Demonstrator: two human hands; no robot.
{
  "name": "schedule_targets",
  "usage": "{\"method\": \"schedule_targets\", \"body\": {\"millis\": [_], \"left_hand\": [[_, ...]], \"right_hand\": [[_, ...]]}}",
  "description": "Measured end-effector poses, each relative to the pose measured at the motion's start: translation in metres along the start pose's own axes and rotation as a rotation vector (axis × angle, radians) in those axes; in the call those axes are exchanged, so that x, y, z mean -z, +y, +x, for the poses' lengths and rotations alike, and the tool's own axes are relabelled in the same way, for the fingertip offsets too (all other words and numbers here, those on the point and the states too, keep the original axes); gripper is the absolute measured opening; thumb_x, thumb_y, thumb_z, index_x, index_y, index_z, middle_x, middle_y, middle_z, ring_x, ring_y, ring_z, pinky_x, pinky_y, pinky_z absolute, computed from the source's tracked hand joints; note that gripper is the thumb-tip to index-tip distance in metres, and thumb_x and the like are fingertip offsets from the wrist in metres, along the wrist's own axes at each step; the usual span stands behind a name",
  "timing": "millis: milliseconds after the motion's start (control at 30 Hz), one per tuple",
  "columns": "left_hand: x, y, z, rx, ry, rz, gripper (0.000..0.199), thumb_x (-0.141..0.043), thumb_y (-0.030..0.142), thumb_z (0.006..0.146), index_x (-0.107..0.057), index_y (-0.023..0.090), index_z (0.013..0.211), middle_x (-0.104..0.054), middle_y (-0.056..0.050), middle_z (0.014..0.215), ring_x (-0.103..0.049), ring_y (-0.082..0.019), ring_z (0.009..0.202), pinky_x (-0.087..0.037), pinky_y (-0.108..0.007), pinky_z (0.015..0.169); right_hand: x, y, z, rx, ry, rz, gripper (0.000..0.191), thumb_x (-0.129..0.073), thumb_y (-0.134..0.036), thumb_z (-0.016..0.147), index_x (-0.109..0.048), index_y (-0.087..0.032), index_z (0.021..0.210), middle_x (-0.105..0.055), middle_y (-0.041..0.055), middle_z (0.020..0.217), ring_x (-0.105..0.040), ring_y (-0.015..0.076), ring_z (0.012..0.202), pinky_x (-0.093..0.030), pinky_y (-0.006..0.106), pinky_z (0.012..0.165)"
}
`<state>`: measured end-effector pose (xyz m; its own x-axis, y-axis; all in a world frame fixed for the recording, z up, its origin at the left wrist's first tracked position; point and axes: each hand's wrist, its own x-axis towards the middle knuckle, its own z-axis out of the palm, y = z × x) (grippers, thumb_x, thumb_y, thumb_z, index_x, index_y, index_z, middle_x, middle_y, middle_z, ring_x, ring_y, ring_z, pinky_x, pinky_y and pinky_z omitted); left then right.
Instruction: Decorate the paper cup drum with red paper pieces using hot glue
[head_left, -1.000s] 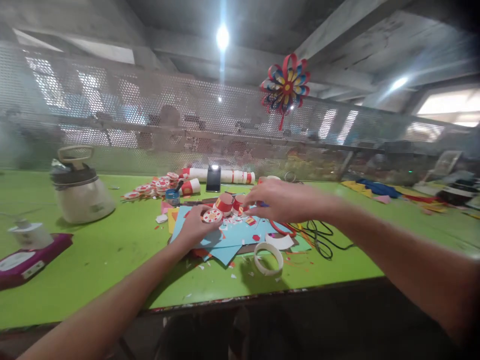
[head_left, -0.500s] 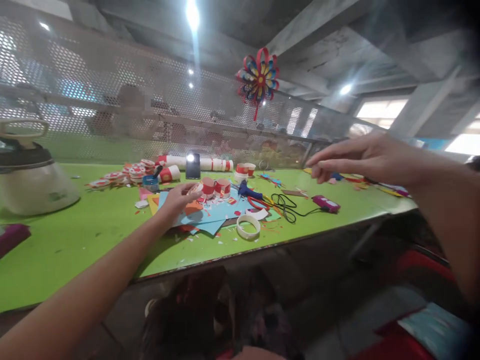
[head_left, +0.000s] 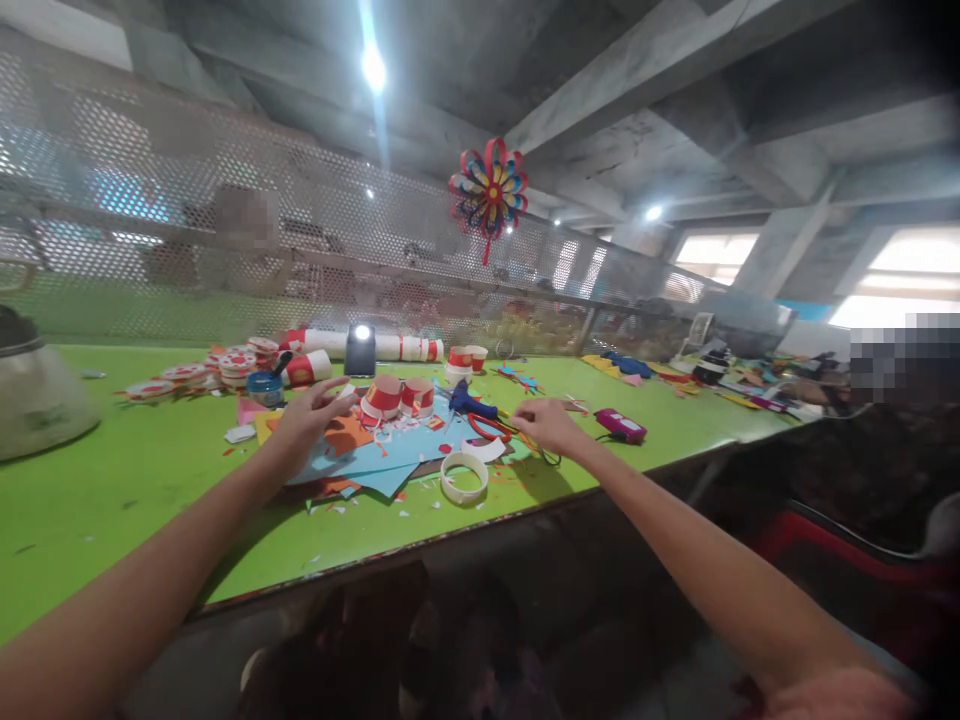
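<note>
My left hand [head_left: 304, 422] hovers over the left side of the light blue paper [head_left: 397, 455], its thumb and fingers closed around a small white piece [head_left: 346, 391]. Just right of it stand two red-and-white paper cup pieces [head_left: 381, 400]. My right hand [head_left: 551, 425] reaches down to the table with fingertips pressed together, by the orange-red handles of scissors [head_left: 489, 428] and a black cord. Whatever lies in those fingertips is hidden. A blue glue gun [head_left: 471, 400] rests left of the right hand. Nearer the front edge is a white tape roll [head_left: 463, 478].
Behind are a phone [head_left: 361, 352], a long cup roll [head_left: 397, 347], stacked paper cups [head_left: 459, 362] and a blue jar [head_left: 265, 388]. A purple box [head_left: 621, 426] lies right, a pale kettle-like vessel [head_left: 41, 395] left. A paper flower [head_left: 491, 190] hangs above. Scraps litter the green table [head_left: 150, 500].
My right hand has come down from the air at the right to the table beside the scissors. My left hand stays near the cup pieces, drawn slightly left. The view has turned right.
</note>
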<state>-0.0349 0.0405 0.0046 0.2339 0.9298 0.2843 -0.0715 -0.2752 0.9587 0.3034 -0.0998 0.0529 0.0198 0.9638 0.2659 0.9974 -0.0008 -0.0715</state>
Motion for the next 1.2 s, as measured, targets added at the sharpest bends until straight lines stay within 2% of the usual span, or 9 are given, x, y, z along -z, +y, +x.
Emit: {"method": "schedule_targets", "body": {"millis": [133,233,367,500,600,733,867,1000,1200], "left_hand": [[-0.002,0.003,-0.003,0.028,-0.037,-0.058,0.064,-0.079,0.048,0.064,-0.063,0.02,0.119,-0.07,-0.005,0.089,-0.067,-0.021,0.084,-0.051,-0.028,0.066],[-0.007,0.007,-0.006,0.074,-0.061,-0.08,0.061,-0.082,0.047,0.06,-0.064,0.021,0.113,-0.07,-0.006,0.094,-0.068,-0.023,0.087,-0.054,-0.028,0.067],[-0.01,0.012,-0.01,0.163,-0.057,-0.078,0.058,-0.083,0.047,0.059,-0.064,0.025,0.109,-0.07,-0.003,0.098,-0.069,-0.023,0.087,-0.053,-0.024,0.059],[-0.01,0.013,-0.011,0.218,-0.051,-0.102,0.054,-0.085,0.045,0.059,-0.064,0.026,0.105,-0.071,0.001,0.092,-0.069,-0.02,0.085,-0.055,-0.022,0.062],[-0.012,0.01,-0.011,0.257,-0.072,-0.149,0.053,-0.086,0.04,0.057,-0.063,0.027,0.103,-0.072,0.001,0.091,-0.07,-0.02,0.082,-0.058,-0.027,0.067],[-0.016,0.008,-0.011,0.296,-0.072,-0.228,0.051,-0.084,0.031,0.057,-0.062,0.026,0.103,-0.074,-0.002,0.096,-0.071,-0.023,0.087,-0.061,-0.033,0.076],[-0.018,0.016,-0.013,0.322,-0.045,-0.26,0.05,-0.077,0.019,0.055,-0.06,0.025,0.101,-0.073,-0.001,0.09,-0.073,-0.025,0.081,-0.062,-0.035,0.07],[-0.017,0.022,-0.014,0.339,-0.03,-0.26,0.055,-0.082,0.022,0.053,-0.061,0.024,0.103,-0.073,0.001,0.091,-0.073,-0.023,0.075,-0.062,-0.032,0.068],[-0.019,0.01,-0.009,0.354,-0.015,-0.236,0.059,-0.089,0.028,0.05,-0.064,0.023,0.104,-0.072,-0.002,0.093,-0.072,-0.022,0.082,-0.061,-0.029,0.073]], "right_hand": [[-0.017,-0.022,-0.008,0.211,-0.045,0.083,0.025,-0.057,-0.032,0.095,-0.061,-0.016,0.114,-0.063,0.0074,0.113,-0.064,0.0187,0.093,-0.055,0.039,0.08],[-0.026,-0.024,-0.021,0.286,-0.022,0.132,0.02,-0.057,-0.031,0.094,-0.063,-0.015,0.104,-0.066,0.0053,0.103,-0.064,0.0172,0.088,-0.054,0.037,0.079],[-0.037,-0.015,-0.037,0.25,0.065,0.166,0.018,-0.057,-0.029,0.095,-0.064,-0.014,0.089,-0.066,0.0019,0.087,-0.064,0.0151,0.08,-0.054,0.035,0.076],[-0.04,0.008,-0.037,0.127,0.157,0.17,0.017,-0.055,-0.029,0.096,-0.064,-0.015,0.098,-0.067,0.0037,0.096,-0.064,0.0152,0.083,-0.055,0.035,0.077],[-0.034,0.026,-0.018,0.045,0.172,0.162,0.023,-0.056,-0.032,0.095,-0.062,-0.016,0.111,-0.064,0.0066,0.109,-0.064,0.0176,0.09,-0.055,0.037,0.079],[-0.03,0.035,0.029,0.012,0.099,0.155,0.028,-0.056,-0.032,0.095,-0.059,-0.018,0.118,-0.061,0.0084,0.119,-0.063,0.0204,0.098,-0.054,0.041,0.083],[-0.042,0.033,0.071,0.008,-0.011,0.134,0.029,-0.057,-0.033,0.094,-0.059,-0.017,0.119,-0.06,0.0085,0.121,-0.062,0.0216,0.1,-0.054,0.041,0.084],[-0.057,0.033,0.081,0.006,-0.072,0.088,0.03,-0.057,-0.033,0.094,-0.058,-0.018,0.12,-0.059,0.0088,0.122,-0.062,0.0218,0.101,-0.053,0.042,0.085],[-0.064,0.033,0.089,0.002,-0.121,0.042,0.032,-0.058,-0.033,0.094,-0.058,-0.017,0.121,-0.059,0.0093,0.123,-0.061,0.0224,0.102,-0.053,0.043,0.086]]}}
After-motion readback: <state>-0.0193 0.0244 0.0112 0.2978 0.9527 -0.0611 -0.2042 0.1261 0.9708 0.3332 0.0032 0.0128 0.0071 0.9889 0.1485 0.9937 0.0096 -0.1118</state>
